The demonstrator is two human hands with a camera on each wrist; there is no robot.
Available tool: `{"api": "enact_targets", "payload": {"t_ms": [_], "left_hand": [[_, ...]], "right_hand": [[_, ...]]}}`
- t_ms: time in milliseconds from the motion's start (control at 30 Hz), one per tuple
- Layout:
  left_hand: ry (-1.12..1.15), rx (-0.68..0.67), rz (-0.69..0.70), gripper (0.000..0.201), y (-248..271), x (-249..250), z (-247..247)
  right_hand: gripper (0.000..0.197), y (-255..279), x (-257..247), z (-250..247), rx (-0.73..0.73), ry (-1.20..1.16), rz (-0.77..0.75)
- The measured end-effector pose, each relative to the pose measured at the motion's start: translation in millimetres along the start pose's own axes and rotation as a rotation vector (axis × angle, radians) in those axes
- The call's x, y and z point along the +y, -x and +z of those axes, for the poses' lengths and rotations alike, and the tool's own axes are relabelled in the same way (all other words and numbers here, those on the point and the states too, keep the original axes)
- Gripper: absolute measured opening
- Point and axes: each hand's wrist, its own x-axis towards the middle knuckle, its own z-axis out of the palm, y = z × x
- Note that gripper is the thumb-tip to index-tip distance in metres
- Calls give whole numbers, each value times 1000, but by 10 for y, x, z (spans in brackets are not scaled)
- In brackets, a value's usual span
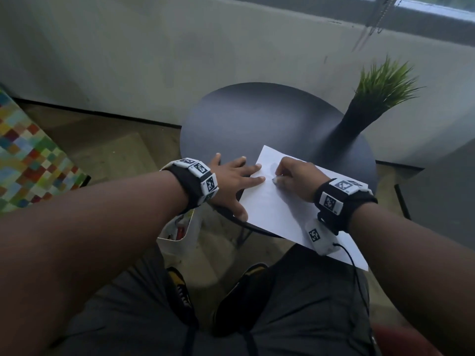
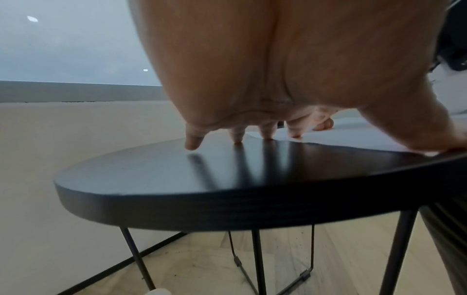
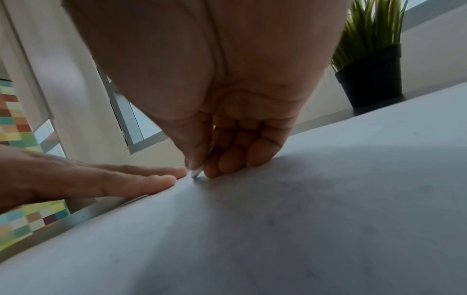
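A white sheet of paper (image 1: 272,209) lies on the round black table (image 1: 244,119), its near corner hanging over the edge toward my lap. My left hand (image 1: 239,178) lies flat with fingers spread; two fingertips press the sheet's left edge, the thumb its lower left edge, the others touch the table. My right hand (image 1: 285,176) rests on the paper with curled fingers, pinching a thin pale pen (image 3: 196,174) whose tip touches the paper (image 3: 278,219). In the left wrist view the left hand's fingertips (image 2: 265,131) stand on the table (image 2: 177,179).
A black vase with green grass (image 1: 359,116) stands at the table's far right, close behind the paper. A white bin (image 1: 177,232) sits on the floor under the table's left side. A multicoloured checked cushion (image 1: 28,160) is at far left. A grey wall runs behind the table.
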Motion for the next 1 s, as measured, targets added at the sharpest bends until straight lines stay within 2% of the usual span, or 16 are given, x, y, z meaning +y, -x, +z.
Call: {"api": "enact_targets", "payload": {"t_ms": [167,267,367,433,500,533,600,667,700,733,833,867,900,967,1000], "left_hand": [[30,58,-28,111,-29,52,93],[76,86,-47,111,-33,114,133],[83,85,-53,109,-49,123,123],[74,72,-59,108,-54,123,114],[63,62,-73,110,-70,124,119],[58,61,-78,112,-79,126,122],[49,64,-83,114,-90,129,112],[44,52,-86,115,-93,137,83],[44,44,-86,115,-98,142,67],[46,39,-86,115,-104,146,56],[42,37,-94,117,-109,148,36],[36,36,-97,117,-109,149,36],[32,36,-95,117,-112,146,36],[32,28,-94,117,-110,148,24],[30,24,-94,117,-107,148,14]], "right_hand": [[11,35,-11,0,27,12,29],[9,214,-176,153,-25,27,-93],[8,353,-286,211,-168,93,-225],[10,264,-197,150,-117,102,-140],[10,180,-70,108,32,115,26],[11,187,-58,129,71,140,38],[14,256,-147,226,4,215,-106],[15,377,-281,258,-167,240,-283],[14,378,-286,213,-228,237,-309],[15,320,-252,157,-228,216,-288],[17,109,-100,92,30,200,-76],[19,116,-131,130,71,237,-70],[20,152,-191,197,42,275,-127],[24,284,-338,294,-123,288,-300],[22,310,-341,270,-193,266,-325]]}}
